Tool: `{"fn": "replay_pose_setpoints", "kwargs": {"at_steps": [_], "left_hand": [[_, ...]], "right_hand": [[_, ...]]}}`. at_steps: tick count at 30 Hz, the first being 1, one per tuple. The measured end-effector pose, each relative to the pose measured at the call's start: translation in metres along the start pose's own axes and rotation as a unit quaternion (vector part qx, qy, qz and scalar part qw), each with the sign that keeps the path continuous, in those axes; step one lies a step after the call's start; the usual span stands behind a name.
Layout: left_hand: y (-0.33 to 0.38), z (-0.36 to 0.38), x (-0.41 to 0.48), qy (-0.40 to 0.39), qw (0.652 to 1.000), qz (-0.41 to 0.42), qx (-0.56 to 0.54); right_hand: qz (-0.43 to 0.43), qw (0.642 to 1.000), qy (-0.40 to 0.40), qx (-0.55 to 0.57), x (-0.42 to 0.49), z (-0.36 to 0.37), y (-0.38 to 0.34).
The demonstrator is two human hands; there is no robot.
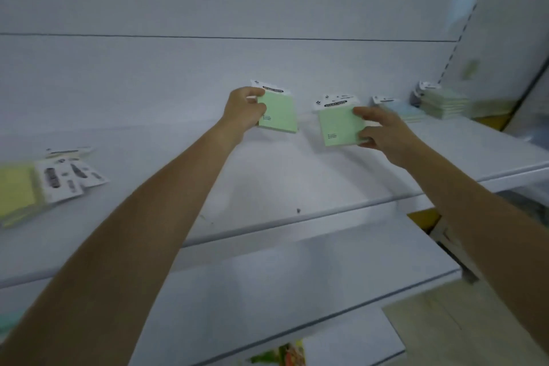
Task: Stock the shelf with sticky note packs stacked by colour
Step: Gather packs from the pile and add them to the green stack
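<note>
Each of my hands holds a green sticky note pack above the white shelf [267,187]. My left hand [242,111] grips one green pack [279,113] by its left edge. The other green pack [338,125] is gripped at its right edge by my right hand [383,131]. Both packs carry white header cards and hover near the shelf's back. At the right end sit a stack of green packs [444,104] and a lower stack of blue packs [398,111]. Yellow packs [20,190] lie loosely piled at the left end.
The white back panel [208,68] rises behind the shelf, and a side panel [505,38] closes it off on the right. A lower white shelf [282,285] runs beneath, with a wooden surface [463,327] at bottom right.
</note>
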State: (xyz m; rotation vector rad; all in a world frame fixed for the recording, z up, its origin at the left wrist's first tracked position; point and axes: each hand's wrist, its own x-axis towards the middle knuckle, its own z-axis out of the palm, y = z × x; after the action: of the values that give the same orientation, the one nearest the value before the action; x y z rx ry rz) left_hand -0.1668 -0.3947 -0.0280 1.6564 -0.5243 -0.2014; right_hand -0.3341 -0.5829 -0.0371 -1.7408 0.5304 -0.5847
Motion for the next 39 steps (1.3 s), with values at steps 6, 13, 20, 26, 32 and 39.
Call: {"fn": "replay_pose_setpoints", "kwargs": {"at_steps": [6, 13, 20, 26, 32, 39], "left_hand": [[0.015, 0.134, -0.004, -0.006, 1.000, 0.011, -0.014], [0.018, 0.231, 0.017, 0.014, 0.999, 0.028, 0.011], [0.040, 0.304, 0.074, -0.005, 0.998, 0.060, 0.003], [0.044, 0.358, 0.103, -0.009, 0.999, 0.043, -0.016], [0.044, 0.390, 0.126, 0.017, 0.998, 0.051, -0.019], [0.046, 0.394, 0.140, 0.090, 0.994, 0.058, -0.003]], "right_hand": [[0.017, 0.999, 0.036, 0.004, -0.002, -0.118, 0.032], [0.030, 0.997, 0.066, 0.012, 0.024, -0.196, 0.064], [0.019, 0.993, 0.117, 0.021, 0.087, -0.249, 0.072], [0.003, 0.987, 0.159, 0.005, 0.139, -0.291, 0.065], [-0.028, 0.982, 0.154, -0.108, 0.200, -0.315, 0.059], [-0.049, 0.984, 0.048, -0.165, 0.252, -0.323, 0.062]]}}
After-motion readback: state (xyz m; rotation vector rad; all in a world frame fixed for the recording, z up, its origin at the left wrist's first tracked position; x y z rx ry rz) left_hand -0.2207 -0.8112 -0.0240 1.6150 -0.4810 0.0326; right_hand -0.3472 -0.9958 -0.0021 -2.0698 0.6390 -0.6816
